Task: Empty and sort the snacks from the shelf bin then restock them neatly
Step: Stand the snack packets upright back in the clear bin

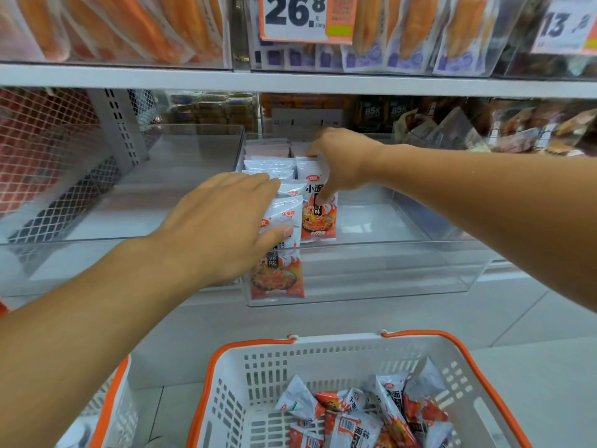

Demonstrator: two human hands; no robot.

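A clear shelf bin (387, 273) holds white-and-red snack packets (277, 276) standing in two rows at its left side. My left hand (223, 227) lies over the front packets of the left row, fingers stretched forward and thumb pressed on a packet face. My right hand (342, 163) reaches into the bin from the right and grips the top of the packets in the right row (318, 218), with a finger down on the front packet. The right part of the bin holds nothing.
A white basket with orange handles (323, 357) stands below the shelf with several loose snack packets (371, 412) in it. A second basket's edge (109, 402) shows at the lower left. A clear bin (129, 195) sits left; price tags (307, 17) hang above.
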